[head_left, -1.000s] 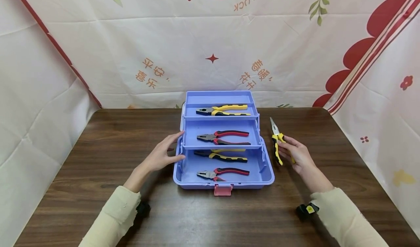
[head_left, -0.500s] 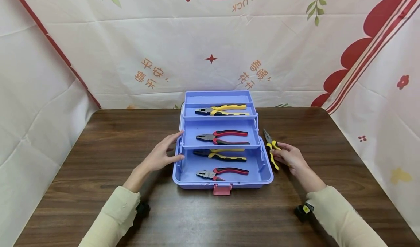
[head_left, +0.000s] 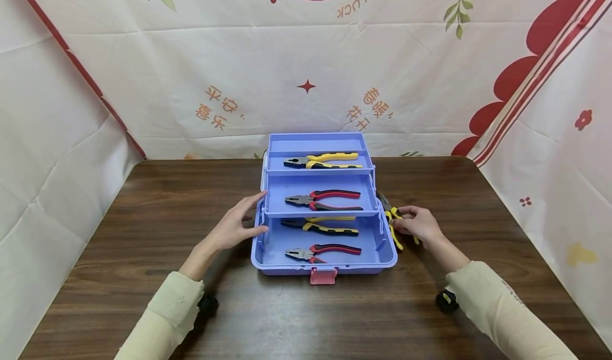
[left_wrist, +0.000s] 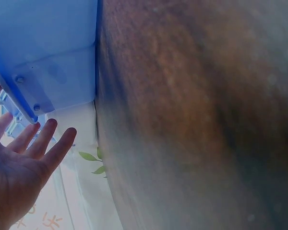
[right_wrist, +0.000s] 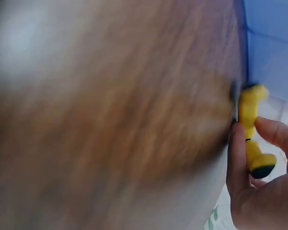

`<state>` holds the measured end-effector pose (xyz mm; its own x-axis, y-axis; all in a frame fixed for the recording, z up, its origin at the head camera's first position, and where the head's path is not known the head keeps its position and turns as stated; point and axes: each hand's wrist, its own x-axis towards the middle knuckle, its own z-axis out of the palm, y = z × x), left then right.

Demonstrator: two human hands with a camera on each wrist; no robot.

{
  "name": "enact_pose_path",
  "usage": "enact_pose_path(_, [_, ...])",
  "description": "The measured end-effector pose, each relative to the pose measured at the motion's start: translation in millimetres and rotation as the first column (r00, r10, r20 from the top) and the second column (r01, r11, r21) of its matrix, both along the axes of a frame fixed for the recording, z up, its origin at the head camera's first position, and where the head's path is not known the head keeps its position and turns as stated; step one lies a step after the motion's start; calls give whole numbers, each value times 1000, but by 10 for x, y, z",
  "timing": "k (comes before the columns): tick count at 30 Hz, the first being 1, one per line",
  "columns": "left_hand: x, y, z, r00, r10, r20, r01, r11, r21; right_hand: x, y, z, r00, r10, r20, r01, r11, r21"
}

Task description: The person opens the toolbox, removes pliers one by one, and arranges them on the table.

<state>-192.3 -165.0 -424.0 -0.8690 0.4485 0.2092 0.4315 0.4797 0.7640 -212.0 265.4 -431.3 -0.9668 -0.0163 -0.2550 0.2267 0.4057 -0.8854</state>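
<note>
Toolbox (head_left: 325,262), blue, tiers fanned open, sits mid counter (head_left: 143,216). Right hand (head_left: 421,224) pinches yellow-black needle-nose pliers (head_left: 393,224), fingers curled round the handles, tool just beside the box's right wall, nose toward the back. Left hand (head_left: 234,224) has its grip relaxed, fingers straight, resting against the box's left side, holding nothing. Four pliers lie inside: yellow pair (head_left: 322,161) top tier, red pair (head_left: 325,199) middle, two in the bottom.
</note>
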Motion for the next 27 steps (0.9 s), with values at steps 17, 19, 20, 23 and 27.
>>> enact_pose_path(17, [12,2,21,1000,11,0,-11,1000,-13,61,45,42,972,156,-179,-37,844,536])
enact_pose_path(19, [14,1,23,1000,14,-1,-14,1000,-16,59,54,45,970,163,-179,-39,836,548])
enact_pose_path(20, [15,1,22,1000,15,0,-15,1000,-16,59,60,48,971,165,-175,-43,835,548])
enact_pose_path(23, [15,1,15,1000,13,0,-13,1000,-16,49,97,69,969,177,-170,-59,841,537])
enact_pose_path(27, [10,-9,20,1000,6,-7,-6,1000,-22,3,194,180,971,149,-188,-38,869,494])
